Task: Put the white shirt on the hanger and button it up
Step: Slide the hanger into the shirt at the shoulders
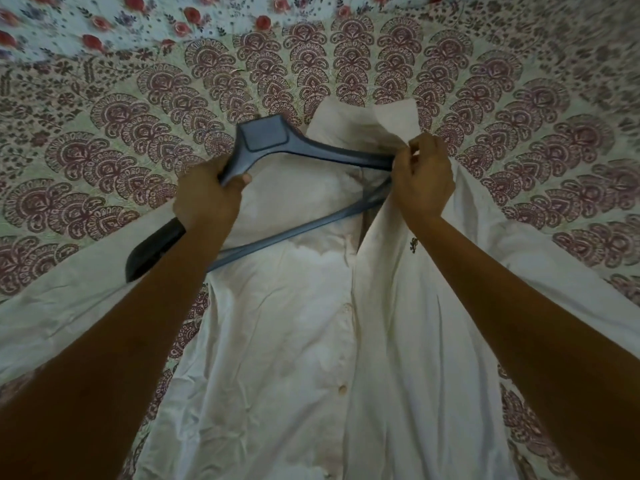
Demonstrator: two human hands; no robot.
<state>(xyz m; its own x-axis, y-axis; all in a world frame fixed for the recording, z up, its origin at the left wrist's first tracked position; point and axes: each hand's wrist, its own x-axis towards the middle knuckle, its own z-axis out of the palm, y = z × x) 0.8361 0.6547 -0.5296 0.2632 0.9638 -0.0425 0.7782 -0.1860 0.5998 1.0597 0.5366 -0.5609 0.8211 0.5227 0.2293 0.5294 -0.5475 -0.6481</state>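
Observation:
The white shirt [304, 323] lies flat on a patterned bedspread, front up and unbuttoned, collar [367, 123] at the far end. A blue-grey plastic hanger [277, 140] hovers tilted over the shirt's chest. My left hand [207, 199] grips the hanger's left arm, whose dark end [156, 247] sticks out below my wrist. My right hand [424, 178] pinches the shirt's right front near the shoulder, where the hanger's right end disappears under the cloth. A small dark logo [413, 244] marks the right front panel.
The bedspread [104, 133] with maroon fan motifs covers the whole surface. A floral sheet with red roses [104, 22] lies at the far left. The shirt's sleeves [69, 289] spread out to both sides. A button [343, 389] shows on the placket.

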